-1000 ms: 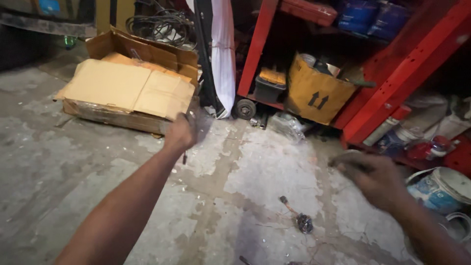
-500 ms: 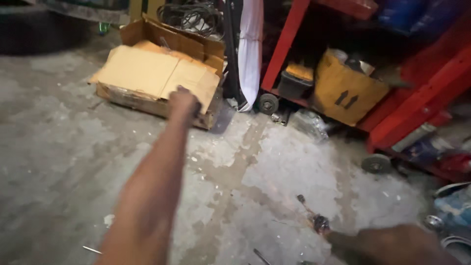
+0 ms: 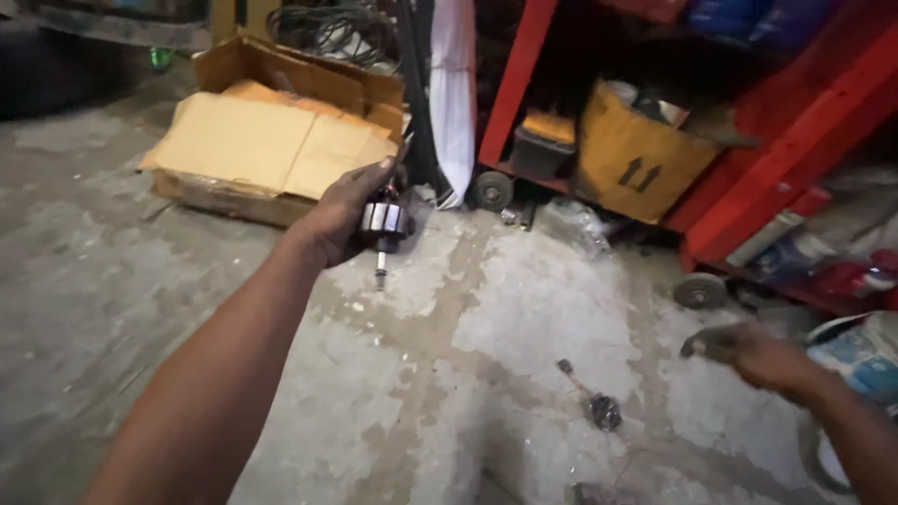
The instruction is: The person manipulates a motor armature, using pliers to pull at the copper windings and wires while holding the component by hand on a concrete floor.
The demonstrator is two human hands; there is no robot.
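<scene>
My left hand [image 3: 344, 217] is stretched out over the concrete floor and grips a small metal motor armature [image 3: 383, 226], its shaft pointing down. My right hand [image 3: 748, 353] hovers low at the right, fingers loosely curled, holding nothing that I can see. On the floor between the hands lies a small dark metal part with a thin shaft [image 3: 595, 400].
A flattened cardboard box [image 3: 262, 140] lies at the back left. A red wheeled rack [image 3: 748, 178] holds a yellow carton [image 3: 636, 154] and a dark box. A white bucket [image 3: 865, 360] stands at the right edge. Cables are coiled behind the box.
The view has swung left and back. My left hand has turned so the armature now shows. My right hand has come back up into view at the right.
</scene>
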